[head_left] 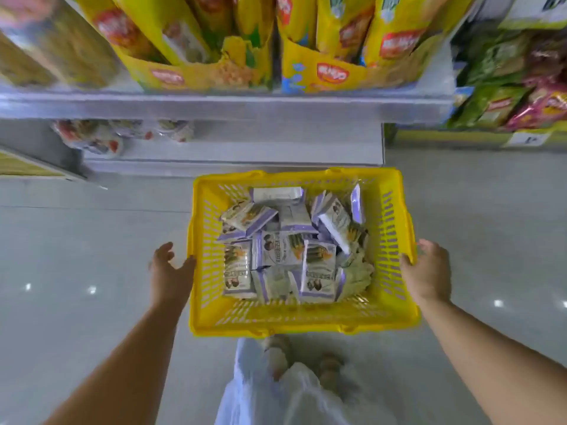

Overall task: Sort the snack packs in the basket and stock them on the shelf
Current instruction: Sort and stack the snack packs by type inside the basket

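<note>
Below me, on or just above the pale grey tiled floor [92, 240], sits a yellow slotted plastic basket [303, 328], straight ahead of my legs in white trousers [260, 394]. I cannot tell whether it rests on the floor. It holds a loose heap of small white-and-purple snack packs [317, 271], some lying flat and some tipped on edge against the far right corner.

My left grip [170, 271] is at the basket's left side, fingers spread apart and holding nothing, only the thumb tip meeting the rim. My right grip [428, 271] is at the right side with the thumb laid on the rim and the fingers bent at the outer edge; they are blurred, so I cannot tell whether it clamps the rim or merely rests there.

Just beyond the basket stands a grey metal shelf [227, 107]. Tall yellow snack bags [331, 41] stand upright in yellow display cartons on its upper board. On the lower board [245, 151], clear wrapped packs with red marks [92, 136] lie at the left end. Farther right, green and red snack bags [506, 87] fill a neighbouring rack.
</note>
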